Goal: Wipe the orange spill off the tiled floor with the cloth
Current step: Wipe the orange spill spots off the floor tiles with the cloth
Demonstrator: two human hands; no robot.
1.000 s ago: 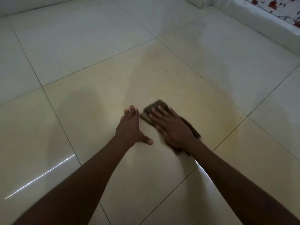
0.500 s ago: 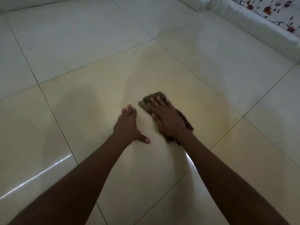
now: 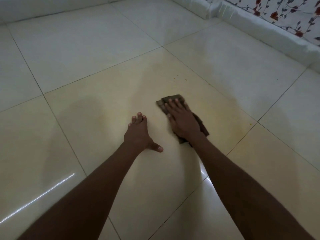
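A dark brown cloth (image 3: 170, 99) lies flat on the pale tiled floor (image 3: 86, 49). My right hand (image 3: 181, 121) presses down on it with straight fingers, covering most of it. My left hand (image 3: 139, 134) rests flat on the tile just left of the cloth, thumb spread out. A faint orange film (image 3: 223, 110) tints the tile to the right of the cloth, with small orange specks (image 3: 174, 77) further ahead and one speck (image 3: 250, 124) near the grout line.
A white raised skirting (image 3: 259, 26) runs along the right wall, which has a red flower pattern (image 3: 284, 11). Another white skirting (image 3: 52, 6) lines the far left edge. Grout lines cross the floor.
My right hand has slid the cloth forward across the tile, away from me. My left hand stays planted in the same spot.
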